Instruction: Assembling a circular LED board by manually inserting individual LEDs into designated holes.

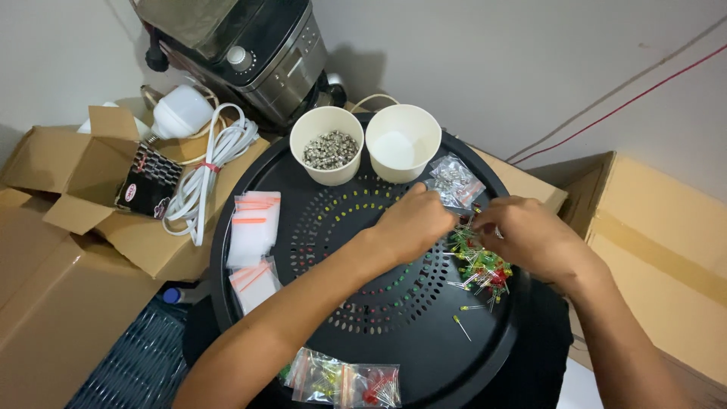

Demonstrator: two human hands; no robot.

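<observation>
Both hands work over a round black perforated tray (242, 303). My left hand (413, 223) and my right hand (526, 235) meet above a loose pile of small red, green and yellow LEDs (481, 266), fingers pinched together near the pile's top. What the fingertips grip is too small to tell. A small clear bag of parts (454, 180) lies just beyond the hands. One stray LED (461, 326) lies on the tray in front of the pile.
Two white paper cups stand at the tray's far edge, one with small metal bits (327, 148), one empty (401, 144). Empty zip bags (254, 227) lie at left, filled LED bags (344, 382) at the near rim. Cardboard boxes (76, 227), a white cable and an appliance surround it.
</observation>
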